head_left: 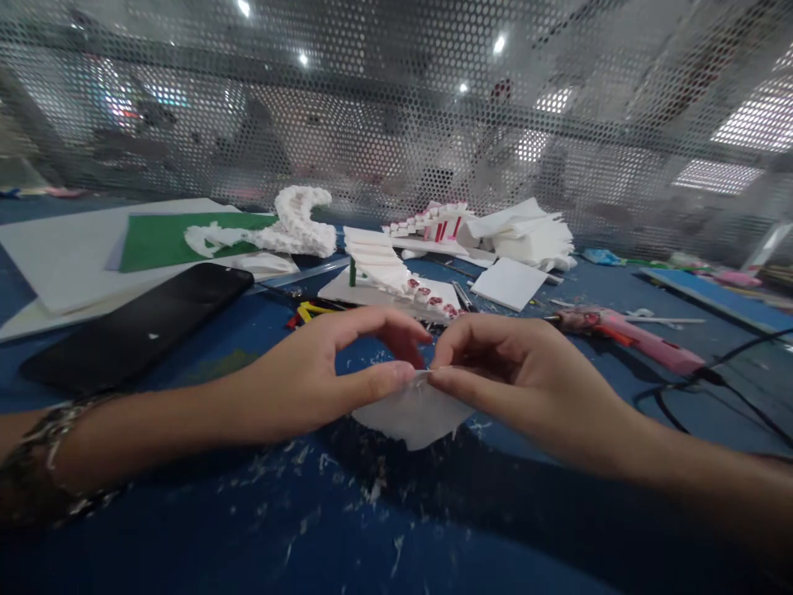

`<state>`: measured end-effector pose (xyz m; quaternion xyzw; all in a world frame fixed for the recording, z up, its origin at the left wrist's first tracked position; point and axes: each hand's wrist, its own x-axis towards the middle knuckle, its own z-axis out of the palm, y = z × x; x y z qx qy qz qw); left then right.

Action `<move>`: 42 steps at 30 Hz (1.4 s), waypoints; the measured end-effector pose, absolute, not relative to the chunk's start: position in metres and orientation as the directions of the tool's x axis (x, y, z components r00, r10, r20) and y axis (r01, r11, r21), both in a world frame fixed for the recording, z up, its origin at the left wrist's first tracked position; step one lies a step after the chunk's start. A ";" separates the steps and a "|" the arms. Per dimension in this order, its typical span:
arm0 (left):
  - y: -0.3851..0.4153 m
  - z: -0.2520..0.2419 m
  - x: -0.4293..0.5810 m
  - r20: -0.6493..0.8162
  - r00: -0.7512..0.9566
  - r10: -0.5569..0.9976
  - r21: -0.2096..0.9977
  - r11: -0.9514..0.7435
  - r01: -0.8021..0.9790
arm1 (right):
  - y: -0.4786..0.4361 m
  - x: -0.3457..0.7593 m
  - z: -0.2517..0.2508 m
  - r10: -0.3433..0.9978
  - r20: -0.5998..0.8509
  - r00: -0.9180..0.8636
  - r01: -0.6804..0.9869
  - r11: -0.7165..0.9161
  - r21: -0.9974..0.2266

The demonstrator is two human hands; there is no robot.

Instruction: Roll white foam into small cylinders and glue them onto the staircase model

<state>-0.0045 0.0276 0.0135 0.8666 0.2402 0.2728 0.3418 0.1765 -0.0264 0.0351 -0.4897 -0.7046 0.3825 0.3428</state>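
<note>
My left hand [334,372] and my right hand [508,372] meet at the middle of the blue table [310,529]. Both pinch the top edge of a small white foam piece [415,417] between thumb and forefinger, fingertips almost touching. The piece hangs just above the tabletop, and white crumbs lie scattered beneath it. A beaded bracelet [43,450] circles my left wrist.
A black phone [140,326] lies at the left. Behind the hands stand a white foam staircase model [387,277], a curved foam shape [291,227] on green sheet [167,240], stacked foam sheets [526,235], and a pink glue gun [638,339] with black cable [712,388]. Perforated metal screen [396,107] closes the back.
</note>
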 end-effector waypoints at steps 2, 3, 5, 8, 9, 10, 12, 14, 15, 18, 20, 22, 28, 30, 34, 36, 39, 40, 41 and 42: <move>0.021 0.012 -0.003 0.293 0.733 0.614 0.754 -0.620 0.217 | -0.028 0.175 0.034 0.948 0.110 -0.299 0.401 0.229 -0.887; 0.019 0.011 -0.002 0.295 0.724 0.623 0.759 -0.613 0.219 | -0.029 0.174 0.034 0.946 0.113 -0.303 0.393 0.232 -0.890; 0.015 0.009 0.000 0.305 0.708 0.637 0.758 -0.613 0.225 | -0.029 0.174 0.033 0.945 0.115 -0.307 0.386 0.234 -0.892; 0.012 0.006 0.001 0.284 0.717 0.636 0.764 -0.602 0.232 | -0.029 0.173 0.031 0.948 0.093 -0.305 0.368 0.208 -0.906; 0.012 0.005 0.001 0.269 0.725 0.634 0.768 -0.596 0.235 | -0.029 0.172 0.030 0.948 0.086 -0.305 0.355 0.197 -0.914; 0.011 0.005 0.001 0.256 0.733 0.630 0.770 -0.591 0.240 | -0.030 0.172 0.029 0.949 0.081 -0.306 0.342 0.189 -0.920; 0.011 0.006 0.001 0.226 0.748 0.624 0.762 -0.591 0.263 | -0.031 0.171 0.027 0.947 0.079 -0.313 0.321 0.183 -0.929; 0.012 0.007 0.001 0.191 0.769 0.610 0.742 -0.602 0.293 | -0.032 0.170 0.026 0.942 0.080 -0.325 0.311 0.186 -0.932; 0.012 0.008 0.001 0.173 0.780 0.601 0.733 -0.608 0.305 | -0.032 0.169 0.026 0.941 0.081 -0.328 0.310 0.188 -0.932; 0.015 0.009 0.001 0.134 0.809 0.572 0.716 -0.620 0.319 | -0.033 0.169 0.026 0.942 0.096 -0.323 0.314 0.202 -0.928; 0.017 0.009 0.001 0.123 0.814 0.568 0.715 -0.619 0.324 | -0.033 0.170 0.026 0.944 0.114 -0.311 0.326 0.219 -0.920; 0.019 0.007 0.001 0.098 0.816 0.570 0.719 -0.607 0.337 | -0.033 0.171 0.027 0.944 0.127 -0.304 0.333 0.230 -0.914; 0.025 0.006 0.001 0.212 0.829 0.517 0.587 -0.746 0.315 | -0.031 0.174 0.030 0.950 0.124 -0.288 0.356 0.226 -0.907; 0.024 0.008 0.000 0.239 0.814 0.530 0.557 -0.761 0.332 | -0.030 0.174 0.032 0.956 0.125 -0.267 0.365 0.220 -0.905; 0.018 0.015 -0.003 0.355 0.733 0.580 0.575 -0.754 0.318 | -0.030 0.174 0.033 0.962 0.108 -0.251 0.373 0.200 -0.906; 0.015 0.014 -0.003 0.390 0.711 0.585 0.562 -0.763 0.319 | -0.030 0.173 0.032 0.962 0.095 -0.254 0.383 0.191 -0.904; 0.012 0.008 -0.003 0.411 0.709 0.573 0.500 -0.792 0.350 | -0.031 0.170 0.028 0.968 0.098 -0.229 0.365 0.179 -0.914; 0.012 0.005 -0.004 0.441 0.695 0.567 0.480 -0.804 0.352 | -0.032 0.169 0.027 0.971 0.093 -0.219 0.344 0.166 -0.924; 0.011 0.003 -0.004 0.480 0.677 0.558 0.460 -0.817 0.347 | -0.032 0.169 0.026 0.974 0.083 -0.212 0.318 0.149 -0.936; 0.011 0.002 -0.004 0.517 0.662 0.543 0.441 -0.832 0.338 | -0.033 0.168 0.025 0.976 0.069 -0.208 0.288 0.128 -0.949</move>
